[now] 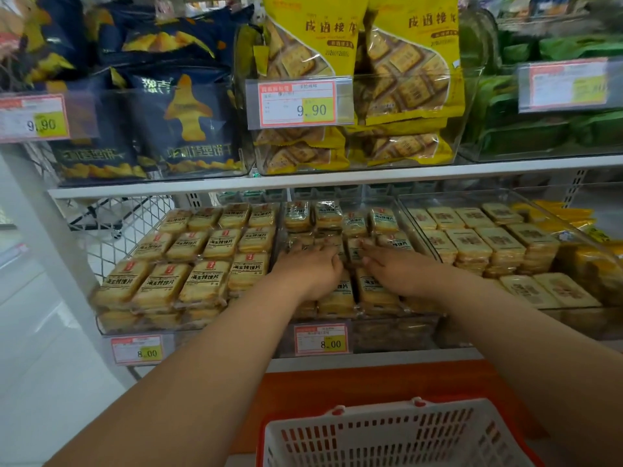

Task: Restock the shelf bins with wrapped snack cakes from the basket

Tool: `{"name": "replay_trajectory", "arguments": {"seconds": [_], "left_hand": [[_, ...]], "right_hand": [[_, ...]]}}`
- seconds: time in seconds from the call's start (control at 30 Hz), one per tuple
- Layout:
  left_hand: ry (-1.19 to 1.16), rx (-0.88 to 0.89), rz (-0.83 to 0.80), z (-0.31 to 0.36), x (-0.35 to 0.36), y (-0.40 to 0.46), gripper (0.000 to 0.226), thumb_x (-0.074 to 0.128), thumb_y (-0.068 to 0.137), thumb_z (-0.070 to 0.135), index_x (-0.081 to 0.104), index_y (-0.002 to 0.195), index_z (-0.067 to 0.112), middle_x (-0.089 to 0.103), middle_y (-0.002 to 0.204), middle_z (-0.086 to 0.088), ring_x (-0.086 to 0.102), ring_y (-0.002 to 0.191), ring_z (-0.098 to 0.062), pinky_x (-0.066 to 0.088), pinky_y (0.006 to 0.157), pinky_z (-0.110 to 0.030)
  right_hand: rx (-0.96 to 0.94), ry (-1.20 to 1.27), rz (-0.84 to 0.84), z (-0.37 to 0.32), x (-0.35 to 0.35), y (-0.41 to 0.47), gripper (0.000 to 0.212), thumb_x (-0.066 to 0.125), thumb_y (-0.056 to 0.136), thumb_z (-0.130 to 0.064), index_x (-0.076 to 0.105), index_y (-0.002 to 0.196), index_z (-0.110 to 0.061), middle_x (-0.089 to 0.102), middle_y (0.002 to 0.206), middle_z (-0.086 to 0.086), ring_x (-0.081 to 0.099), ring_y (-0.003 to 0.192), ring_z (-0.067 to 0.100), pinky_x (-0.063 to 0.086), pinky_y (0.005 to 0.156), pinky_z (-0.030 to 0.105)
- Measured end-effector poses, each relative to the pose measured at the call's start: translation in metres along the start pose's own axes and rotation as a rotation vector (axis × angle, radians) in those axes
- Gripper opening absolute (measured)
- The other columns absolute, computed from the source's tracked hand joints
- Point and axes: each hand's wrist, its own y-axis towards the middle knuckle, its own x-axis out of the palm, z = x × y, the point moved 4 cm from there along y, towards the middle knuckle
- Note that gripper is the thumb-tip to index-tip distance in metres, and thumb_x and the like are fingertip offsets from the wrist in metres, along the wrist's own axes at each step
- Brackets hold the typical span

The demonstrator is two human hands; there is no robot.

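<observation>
Yellow cracker bags (360, 62) and navy snack bags (158, 106) fill the upper shelf.

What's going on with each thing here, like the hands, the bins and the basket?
Left hand: flat on cakes in the middle bin.
Right hand: fingers spread on those cakes.
Middle bin: nearly full.
Left bin: full, neat rows.
Right bin: stocked, rows looser.
Basket: no cakes visible inside.

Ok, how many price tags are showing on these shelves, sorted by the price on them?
9.90 tags: 2
8.00 tags: 2
blurred tag, price unreadable: 1
Total: 5
</observation>
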Motion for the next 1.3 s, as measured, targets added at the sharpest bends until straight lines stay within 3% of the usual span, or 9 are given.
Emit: {"name": "replay_trajectory", "arguments": {"seconds": [0.1,0.23,0.33,0.47,0.63,0.73,0.83,1.07,1.3], "left_hand": [[0.037,0.038,0.051,0.000,-0.008,-0.013,0.054,0.014,0.105,0.041,0.014,0.157,0.028,0.005,0.166,0.004,-0.002,0.152,-0.030,0.002,0.122,-0.050],[0.072,0.141,0.318,-0.007,-0.031,-0.053,0.050,0.027,0.103,0.032,0.032,0.151,0.021,0.025,0.162,-0.001,0.014,0.150,-0.022,0.011,0.121,-0.041],[0.064,0.085,0.473,-0.046,-0.035,-0.093,0.046,0.037,0.099,0.027,0.040,0.144,0.020,0.040,0.151,-0.001,0.028,0.142,-0.020,0.024,0.114,-0.036],[0.041,-0.112,0.363,-0.121,-0.020,-0.129,0.053,0.039,0.100,0.037,0.030,0.151,0.026,0.031,0.156,0.001,0.024,0.143,-0.022,0.023,0.114,-0.038],[-0.025,-0.198,0.255,-0.180,-0.015,-0.138,0.091,0.027,0.078,0.082,0.020,0.154,0.034,0.015,0.163,-0.001,0.007,0.150,-0.029,0.015,0.120,-0.051],[0.003,-0.223,0.257,-0.204,-0.014,-0.142,0.080,0.037,0.089,0.075,0.012,0.156,0.039,0.004,0.165,0.005,-0.001,0.151,-0.032,0.007,0.122,-0.050],[0.019,-0.193,0.239,-0.213,-0.009,-0.141,0.073,0.034,0.095,0.065,0.007,0.157,0.036,-0.001,0.166,0.006,-0.003,0.152,-0.032,0.007,0.123,-0.049],[0.078,-0.190,0.265,-0.214,-0.002,-0.141,0.067,0.025,0.100,0.060,0.005,0.158,0.031,-0.003,0.166,0.001,-0.003,0.151,-0.033,0.004,0.122,-0.047],[0.009,-0.179,0.263,-0.202,-0.018,-0.147,0.073,0.035,0.096,0.064,0.013,0.157,0.031,-0.009,0.166,-0.002,-0.015,0.150,-0.030,0.003,0.122,-0.048]], "right_hand": [[0.000,0.048,0.062,-0.004,-0.005,-0.001,0.051,0.021,0.107,-0.039,0.023,0.154,-0.022,0.017,0.162,-0.001,0.016,0.149,0.023,0.019,0.119,0.037],[-0.114,0.072,0.422,-0.035,-0.023,-0.019,0.043,0.041,0.103,-0.038,0.046,0.143,-0.024,0.051,0.144,0.003,0.048,0.130,0.021,0.039,0.105,0.032],[-0.256,0.151,0.398,-0.091,-0.025,-0.039,0.050,0.052,0.097,-0.045,0.043,0.145,-0.032,0.052,0.143,-0.005,0.052,0.124,0.013,0.042,0.092,0.022],[-0.321,0.191,0.253,-0.158,-0.006,-0.034,0.070,0.057,0.091,-0.055,0.031,0.150,-0.030,0.034,0.155,-0.005,0.033,0.139,0.013,0.030,0.108,0.026],[-0.269,0.095,0.183,-0.186,0.006,0.002,0.086,0.056,0.086,-0.065,0.019,0.154,-0.027,0.019,0.161,0.000,0.018,0.147,0.021,0.019,0.117,0.041],[-0.257,-0.001,0.154,-0.187,0.008,0.015,0.086,0.049,0.087,-0.071,0.016,0.155,-0.029,0.016,0.162,0.000,0.015,0.148,0.021,0.013,0.119,0.044],[-0.239,-0.056,0.142,-0.182,0.013,0.017,0.082,0.040,0.089,-0.072,0.019,0.155,-0.028,0.016,0.162,-0.001,0.015,0.148,0.022,0.012,0.119,0.045],[-0.253,-0.247,0.296,-0.192,0.028,0.012,0.067,0.025,0.098,-0.062,0.024,0.153,-0.024,0.027,0.155,0.002,0.022,0.141,0.024,0.022,0.114,0.042],[-0.201,-0.129,0.232,-0.192,0.026,-0.004,0.071,0.026,0.096,-0.066,0.011,0.155,-0.029,0.015,0.162,-0.002,0.015,0.148,0.022,0.016,0.119,0.041]]}}
